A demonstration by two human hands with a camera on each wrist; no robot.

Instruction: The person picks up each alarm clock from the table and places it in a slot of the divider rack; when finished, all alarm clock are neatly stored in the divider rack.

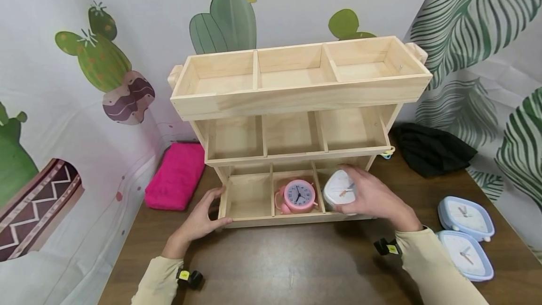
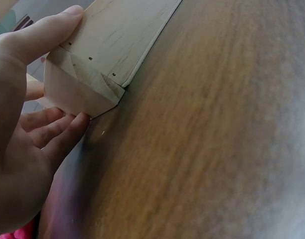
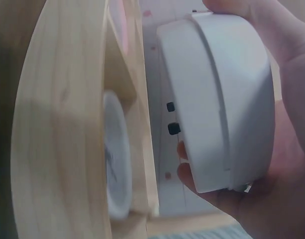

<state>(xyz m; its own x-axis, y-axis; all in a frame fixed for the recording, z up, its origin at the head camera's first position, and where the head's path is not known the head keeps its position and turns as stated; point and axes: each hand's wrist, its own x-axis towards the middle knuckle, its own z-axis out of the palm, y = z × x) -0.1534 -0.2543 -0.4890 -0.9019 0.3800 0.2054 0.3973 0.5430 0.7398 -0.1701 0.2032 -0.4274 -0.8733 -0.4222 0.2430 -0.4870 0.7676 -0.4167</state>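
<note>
Gripping a white clock (image 1: 340,191) at the mouth of the bottom-right compartment, the right hand (image 1: 374,199) curls its fingers (image 3: 188,174) round the clock's rim, thumb on the far edge. The clock stands on edge, its face turned toward the person and slightly left; it is roughly square with rounded corners, so no long axis stands out. From the right wrist its back shows two small dark buttons (no lettering can be read there). The left hand (image 1: 202,218) rests on the rack (image 1: 296,98) at its lower left corner, thumb (image 2: 40,32) laid straight along the front board and the other fingers loosely spread against the side, holding nothing. A pink clock (image 1: 298,196) with twin bells stands upright in the bottom-middle compartment, its dial facing front; its numerals are too small to read. Two blue clocks (image 1: 466,215) lie face up on the brown surface (image 1: 288,262), well to the right. A pink cloth (image 1: 178,175) lies left of the rack, a black cloth (image 1: 432,149) to its right.
</note>
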